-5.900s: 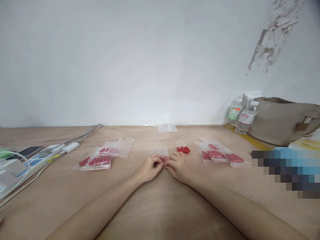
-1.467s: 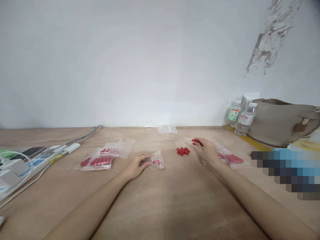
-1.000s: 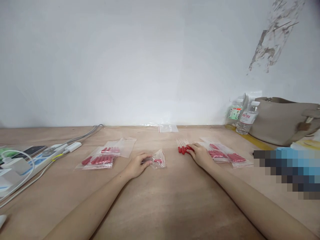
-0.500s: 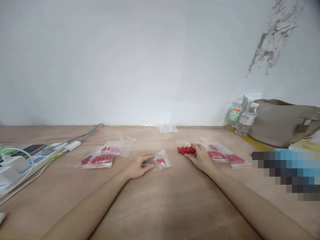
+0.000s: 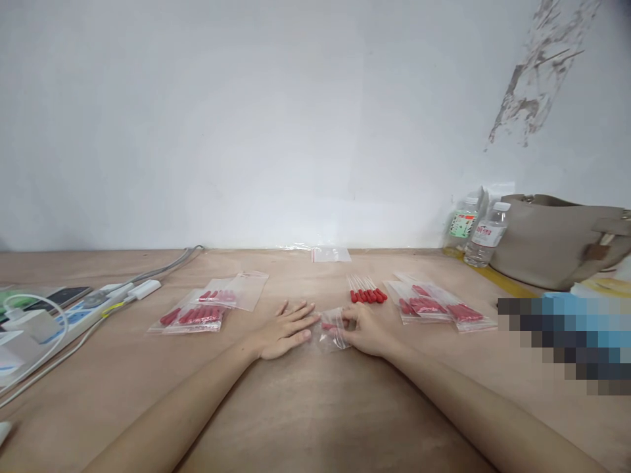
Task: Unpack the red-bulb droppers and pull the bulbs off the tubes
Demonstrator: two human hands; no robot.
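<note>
A small clear zip bag [image 5: 331, 326] with a red-tipped stick inside lies on the wooden table [image 5: 315, 407] between my hands. My left hand [image 5: 286, 330] rests flat beside the bag's left edge, fingers spread. My right hand [image 5: 365, 330] has its fingers curled on the bag's right side, pinching it. A loose row of red-tipped sticks [image 5: 367, 292] lies just beyond my right hand.
Filled bags of red sticks lie at the left [image 5: 197, 314] and right [image 5: 434, 306]. An empty bag [image 5: 330, 253] sits by the wall. A power strip with cables and a phone [image 5: 64, 314] is at far left. Two water bottles [image 5: 476, 230] and a beige handbag [image 5: 557, 236] stand at right.
My right hand left the loose sticks and came back to the small bag, gripping its right side. My left hand let go and opened flat. The bag shifted slightly right.
</note>
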